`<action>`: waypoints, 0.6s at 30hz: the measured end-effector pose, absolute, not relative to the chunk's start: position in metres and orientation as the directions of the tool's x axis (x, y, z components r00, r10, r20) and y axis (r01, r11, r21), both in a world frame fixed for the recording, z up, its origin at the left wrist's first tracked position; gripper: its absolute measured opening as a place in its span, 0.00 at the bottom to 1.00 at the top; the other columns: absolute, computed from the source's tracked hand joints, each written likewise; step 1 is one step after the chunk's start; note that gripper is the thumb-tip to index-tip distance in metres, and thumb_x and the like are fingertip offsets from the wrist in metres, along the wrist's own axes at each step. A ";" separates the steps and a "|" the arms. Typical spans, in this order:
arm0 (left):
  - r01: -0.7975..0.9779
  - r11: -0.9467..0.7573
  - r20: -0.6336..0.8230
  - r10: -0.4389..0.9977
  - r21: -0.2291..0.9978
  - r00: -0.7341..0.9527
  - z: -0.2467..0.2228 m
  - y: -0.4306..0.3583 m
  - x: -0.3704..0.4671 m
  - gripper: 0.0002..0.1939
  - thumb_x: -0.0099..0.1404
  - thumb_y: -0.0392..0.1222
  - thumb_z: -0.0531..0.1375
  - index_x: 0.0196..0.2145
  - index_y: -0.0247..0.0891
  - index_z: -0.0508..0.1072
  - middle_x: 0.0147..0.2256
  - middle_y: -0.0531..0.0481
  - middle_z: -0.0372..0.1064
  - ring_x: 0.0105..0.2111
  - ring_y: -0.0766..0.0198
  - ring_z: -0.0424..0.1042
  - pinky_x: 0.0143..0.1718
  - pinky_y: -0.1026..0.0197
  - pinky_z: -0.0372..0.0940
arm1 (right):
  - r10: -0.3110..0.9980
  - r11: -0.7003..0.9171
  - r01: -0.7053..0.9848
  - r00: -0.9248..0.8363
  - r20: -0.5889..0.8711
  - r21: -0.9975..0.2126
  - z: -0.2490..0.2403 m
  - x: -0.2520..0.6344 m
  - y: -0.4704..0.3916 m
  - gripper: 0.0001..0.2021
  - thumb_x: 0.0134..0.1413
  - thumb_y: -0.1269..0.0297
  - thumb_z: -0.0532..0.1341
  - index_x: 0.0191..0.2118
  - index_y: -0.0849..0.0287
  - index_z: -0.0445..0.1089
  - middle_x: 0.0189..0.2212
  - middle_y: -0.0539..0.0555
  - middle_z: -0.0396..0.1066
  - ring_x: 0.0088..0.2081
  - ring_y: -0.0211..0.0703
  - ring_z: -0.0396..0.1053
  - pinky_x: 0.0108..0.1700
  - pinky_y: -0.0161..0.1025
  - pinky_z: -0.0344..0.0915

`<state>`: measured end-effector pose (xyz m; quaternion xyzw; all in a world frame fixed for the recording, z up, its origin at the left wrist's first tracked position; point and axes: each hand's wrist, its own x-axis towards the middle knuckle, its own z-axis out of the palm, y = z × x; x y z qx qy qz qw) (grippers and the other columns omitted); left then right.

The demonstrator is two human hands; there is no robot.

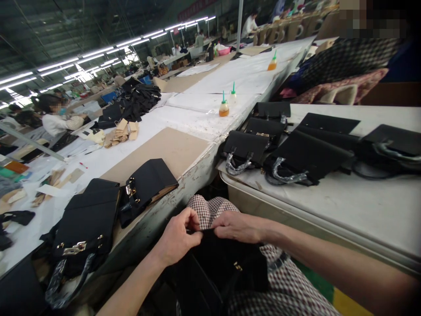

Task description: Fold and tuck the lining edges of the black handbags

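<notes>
A black handbag (226,263) lies on my lap over checked cloth (289,276), with a small gold-coloured fitting on it. My left hand (180,232) pinches the bag's upper edge between thumb and fingers. Close beside it, my right hand (237,226) grips the same edge with curled fingers. The bag's lower part is dark, and its details are hard to make out.
On the left table lie a black bag with a wrapped handle (85,215) and another black bag (151,180). Green-tipped bottles (224,107) stand farther back. Several black bags (305,153) cover the right table (371,206). Co-workers (59,116) sit in the distance.
</notes>
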<state>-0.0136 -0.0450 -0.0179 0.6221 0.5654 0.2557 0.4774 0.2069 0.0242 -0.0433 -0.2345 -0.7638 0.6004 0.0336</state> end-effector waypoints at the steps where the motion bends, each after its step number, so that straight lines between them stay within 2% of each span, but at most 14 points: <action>1: 0.460 0.100 -0.229 0.945 0.882 0.233 -0.017 -0.045 -0.014 0.11 0.56 0.30 0.62 0.34 0.39 0.63 0.30 0.57 0.65 0.32 0.68 0.64 0.35 0.66 0.60 | 0.381 0.117 0.313 -0.890 -0.249 -0.942 -0.044 0.215 0.024 0.07 0.51 0.69 0.54 0.24 0.59 0.58 0.19 0.44 0.52 0.22 0.34 0.50 0.22 0.32 0.47; 5: 0.461 0.089 -0.222 0.944 0.883 0.244 -0.014 -0.043 -0.014 0.11 0.57 0.31 0.62 0.34 0.39 0.63 0.31 0.56 0.67 0.33 0.66 0.65 0.36 0.65 0.61 | 0.326 -0.059 0.278 -0.902 -0.282 -0.959 -0.039 0.250 0.023 0.06 0.53 0.69 0.53 0.29 0.62 0.66 0.24 0.46 0.58 0.24 0.34 0.54 0.24 0.31 0.52; 9: 0.452 0.082 -0.220 0.939 0.888 0.263 -0.012 -0.042 -0.008 0.11 0.56 0.31 0.62 0.34 0.39 0.62 0.31 0.55 0.67 0.32 0.66 0.65 0.36 0.65 0.62 | 0.223 -0.064 0.277 -0.932 -0.284 -0.959 -0.026 0.257 0.030 0.13 0.50 0.70 0.53 0.38 0.63 0.73 0.28 0.49 0.65 0.29 0.38 0.62 0.31 0.32 0.60; 11: 0.446 0.085 -0.222 0.938 0.891 0.266 -0.011 -0.041 -0.004 0.11 0.56 0.32 0.63 0.34 0.38 0.63 0.31 0.55 0.67 0.32 0.66 0.65 0.35 0.65 0.62 | 0.168 0.017 0.311 -0.938 -0.304 -0.950 -0.024 0.244 0.034 0.14 0.52 0.68 0.54 0.42 0.62 0.74 0.30 0.49 0.67 0.31 0.39 0.63 0.33 0.32 0.61; 14: 0.437 0.085 -0.220 0.937 0.896 0.270 -0.009 -0.039 -0.004 0.11 0.56 0.32 0.63 0.35 0.38 0.63 0.31 0.55 0.68 0.32 0.66 0.66 0.35 0.65 0.61 | 0.198 0.248 0.323 -0.940 -0.279 -0.913 -0.028 0.210 0.036 0.11 0.57 0.60 0.60 0.41 0.61 0.73 0.29 0.49 0.66 0.32 0.41 0.63 0.32 0.33 0.59; 16: 0.467 0.097 -0.245 0.932 0.879 0.267 -0.005 -0.038 -0.012 0.13 0.55 0.34 0.64 0.37 0.38 0.65 0.33 0.54 0.69 0.33 0.65 0.67 0.36 0.65 0.61 | 0.227 0.373 0.312 -0.944 -0.240 -0.874 -0.030 0.191 0.035 0.10 0.58 0.60 0.61 0.39 0.61 0.72 0.27 0.48 0.64 0.31 0.40 0.63 0.31 0.33 0.58; 18: 0.529 0.152 -0.329 0.909 0.835 0.258 0.002 -0.036 -0.025 0.18 0.52 0.35 0.68 0.40 0.37 0.67 0.36 0.52 0.71 0.36 0.62 0.68 0.37 0.64 0.61 | 0.207 0.400 0.307 -0.948 -0.242 -0.864 -0.028 0.184 0.038 0.07 0.58 0.64 0.60 0.38 0.61 0.72 0.26 0.47 0.65 0.29 0.40 0.63 0.30 0.33 0.58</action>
